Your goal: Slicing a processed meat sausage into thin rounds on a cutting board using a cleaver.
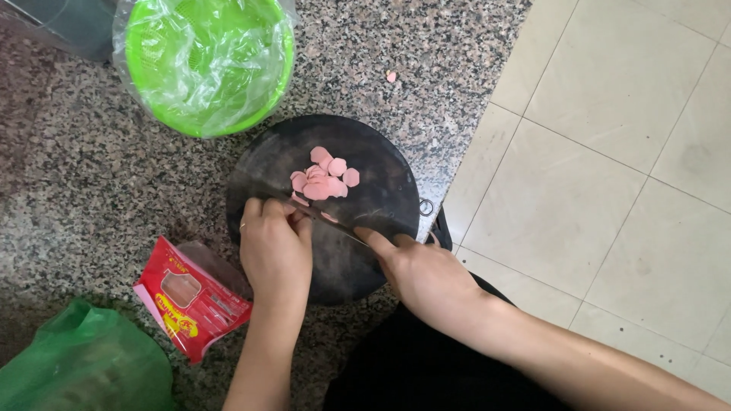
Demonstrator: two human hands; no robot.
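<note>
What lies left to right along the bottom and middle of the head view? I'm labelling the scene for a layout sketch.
Green bag → red packet → left hand → pink slices → right hand → tiled floor.

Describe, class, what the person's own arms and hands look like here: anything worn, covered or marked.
Both forearms are bare, with no sleeves in view. The left hand wears a thin ring on one finger. The right hand shows no ring, glove or watch. Neither hand is gloved, and no other markings are visible.
</note>
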